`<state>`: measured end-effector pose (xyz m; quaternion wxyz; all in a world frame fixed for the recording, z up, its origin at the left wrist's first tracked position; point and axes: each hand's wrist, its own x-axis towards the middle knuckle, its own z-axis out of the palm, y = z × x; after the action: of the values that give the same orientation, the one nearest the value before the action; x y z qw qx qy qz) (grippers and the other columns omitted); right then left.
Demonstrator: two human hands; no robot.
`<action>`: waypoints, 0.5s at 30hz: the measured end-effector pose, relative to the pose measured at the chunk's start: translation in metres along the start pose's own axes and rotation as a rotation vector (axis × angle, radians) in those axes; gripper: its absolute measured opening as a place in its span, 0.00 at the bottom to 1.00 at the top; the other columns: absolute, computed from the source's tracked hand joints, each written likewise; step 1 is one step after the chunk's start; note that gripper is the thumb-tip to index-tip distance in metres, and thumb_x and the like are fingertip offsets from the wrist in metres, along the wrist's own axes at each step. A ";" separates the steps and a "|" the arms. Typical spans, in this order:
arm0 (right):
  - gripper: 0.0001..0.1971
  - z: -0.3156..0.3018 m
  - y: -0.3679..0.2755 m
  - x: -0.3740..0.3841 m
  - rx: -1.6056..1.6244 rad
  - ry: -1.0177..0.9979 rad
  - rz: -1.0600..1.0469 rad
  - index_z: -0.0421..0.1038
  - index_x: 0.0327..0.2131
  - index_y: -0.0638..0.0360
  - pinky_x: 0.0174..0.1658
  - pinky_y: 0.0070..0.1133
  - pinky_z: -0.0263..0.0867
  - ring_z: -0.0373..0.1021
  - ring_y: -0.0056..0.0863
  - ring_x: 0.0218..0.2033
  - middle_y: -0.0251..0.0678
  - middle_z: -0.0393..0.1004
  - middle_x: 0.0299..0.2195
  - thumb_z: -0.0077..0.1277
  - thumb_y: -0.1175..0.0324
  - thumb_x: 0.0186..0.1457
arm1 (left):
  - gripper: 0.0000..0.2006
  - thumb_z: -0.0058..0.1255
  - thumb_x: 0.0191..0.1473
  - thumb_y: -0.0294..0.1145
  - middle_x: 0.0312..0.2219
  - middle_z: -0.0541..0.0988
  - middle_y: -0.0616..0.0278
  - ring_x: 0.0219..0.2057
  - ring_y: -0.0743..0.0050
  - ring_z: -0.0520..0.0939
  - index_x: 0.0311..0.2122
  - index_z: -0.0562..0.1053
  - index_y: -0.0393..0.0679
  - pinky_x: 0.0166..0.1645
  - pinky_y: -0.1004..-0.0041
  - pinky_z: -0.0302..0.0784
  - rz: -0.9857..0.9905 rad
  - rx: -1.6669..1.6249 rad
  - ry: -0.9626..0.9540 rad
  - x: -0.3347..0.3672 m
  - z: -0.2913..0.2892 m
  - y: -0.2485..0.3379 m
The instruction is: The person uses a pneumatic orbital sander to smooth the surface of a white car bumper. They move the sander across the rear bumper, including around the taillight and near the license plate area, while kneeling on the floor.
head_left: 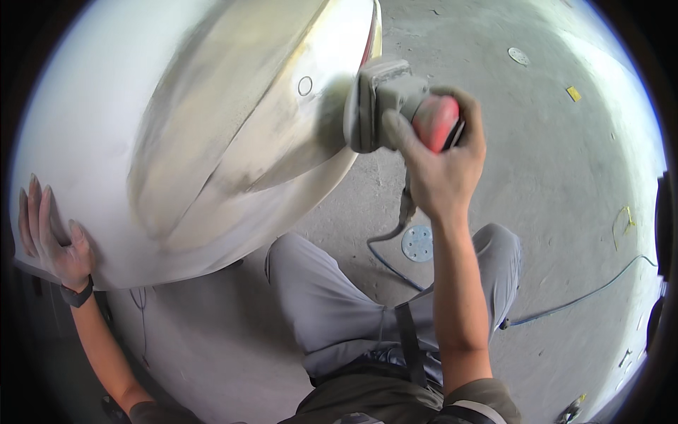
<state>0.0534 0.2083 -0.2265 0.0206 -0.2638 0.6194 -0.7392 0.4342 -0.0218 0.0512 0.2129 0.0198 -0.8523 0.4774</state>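
Note:
My right hand (443,166) is wrapped round a dusty grey and red power sander (385,99), with the thumb along its near side. The sander's pad faces left, over the right edge of a large curved white panel (106,141). Whether the pad touches the surface I cannot tell. Sanded beige and yellowish patches (212,120) cover the panel's middle, with dark scuffs and a small ring mark (305,86). On the panel's lower left, my left hand (60,244) lies flat with its fingers spread, dusted white.
A hose or cord (387,260) runs from the sander down past my knees, and a blue one (579,305) crosses the grey floor (551,184) at right. On the floor lie a bluish perforated disc (418,244), a pale disc (518,56) and a yellow scrap (573,93).

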 end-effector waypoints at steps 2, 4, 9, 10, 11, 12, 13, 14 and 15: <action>0.29 -0.001 0.007 -0.031 -0.076 -0.080 -0.062 0.71 0.50 0.62 0.48 0.26 0.74 0.74 0.25 0.43 0.36 0.77 0.42 0.76 0.66 0.47 | 0.28 0.46 0.66 0.48 0.60 0.77 0.44 0.62 0.36 0.76 0.61 0.73 0.36 0.65 0.48 0.70 0.032 0.016 0.002 0.006 -0.002 0.002; 0.30 0.010 0.004 -0.060 -0.133 -0.138 -0.068 0.72 0.49 0.60 0.47 0.29 0.71 0.72 0.32 0.42 0.38 0.76 0.42 0.76 0.69 0.44 | 0.27 0.46 0.66 0.47 0.60 0.77 0.43 0.62 0.36 0.76 0.61 0.73 0.36 0.65 0.47 0.71 0.065 0.042 -0.006 0.010 -0.005 0.005; 0.28 0.046 -0.035 -0.109 -0.112 -0.108 -0.227 0.78 0.46 0.56 0.35 0.30 0.73 0.73 0.39 0.36 0.42 0.74 0.39 0.76 0.69 0.37 | 0.27 0.46 0.66 0.46 0.59 0.78 0.41 0.61 0.35 0.77 0.61 0.72 0.34 0.65 0.47 0.71 0.084 0.061 -0.018 0.012 -0.006 0.008; 0.29 0.050 -0.040 -0.112 -0.121 -0.110 -0.276 0.79 0.45 0.55 0.34 0.29 0.73 0.74 0.39 0.36 0.42 0.74 0.38 0.76 0.69 0.35 | 0.27 0.46 0.67 0.46 0.58 0.78 0.40 0.60 0.35 0.78 0.61 0.72 0.33 0.65 0.48 0.71 0.088 0.046 -0.003 0.012 -0.005 0.008; 0.29 0.051 -0.044 -0.114 -0.126 -0.122 -0.351 0.80 0.45 0.54 0.32 0.28 0.74 0.75 0.39 0.35 0.43 0.74 0.38 0.77 0.69 0.34 | 0.27 0.46 0.67 0.46 0.58 0.79 0.40 0.60 0.35 0.78 0.61 0.72 0.33 0.65 0.48 0.71 0.081 0.041 0.007 0.011 -0.005 0.007; 0.27 0.053 -0.045 -0.115 -0.128 -0.149 -0.367 0.81 0.45 0.45 0.27 0.26 0.72 0.75 0.34 0.30 0.42 0.71 0.39 0.72 0.69 0.35 | 0.27 0.46 0.67 0.46 0.58 0.79 0.40 0.60 0.35 0.78 0.61 0.72 0.33 0.65 0.49 0.71 0.080 0.043 0.017 0.009 -0.004 0.007; 0.27 0.051 -0.045 -0.115 -0.139 -0.080 -0.329 0.81 0.45 0.46 0.27 0.26 0.72 0.75 0.35 0.30 0.43 0.71 0.39 0.72 0.69 0.34 | 0.27 0.46 0.67 0.46 0.57 0.79 0.40 0.60 0.35 0.78 0.61 0.72 0.32 0.65 0.49 0.71 0.075 0.030 0.021 0.008 -0.002 0.006; 0.28 0.050 -0.042 -0.114 -0.178 -0.085 -0.322 0.81 0.45 0.46 0.27 0.26 0.73 0.75 0.35 0.30 0.43 0.71 0.39 0.72 0.69 0.34 | 0.28 0.46 0.67 0.46 0.57 0.80 0.41 0.60 0.36 0.78 0.60 0.73 0.32 0.65 0.50 0.71 0.071 0.031 0.024 0.006 -0.002 0.006; 0.28 0.047 -0.039 -0.113 -0.199 -0.050 -0.346 0.81 0.45 0.46 0.27 0.26 0.73 0.74 0.35 0.30 0.43 0.71 0.39 0.72 0.69 0.33 | 0.28 0.46 0.67 0.46 0.57 0.80 0.41 0.60 0.36 0.78 0.60 0.73 0.32 0.65 0.50 0.71 0.053 0.030 0.038 0.004 -0.001 0.007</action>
<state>0.1820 0.2159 -0.2270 -0.1177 -0.3853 0.6340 -0.6601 0.4293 -0.0164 0.0479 0.2159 -0.0086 -0.8411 0.4959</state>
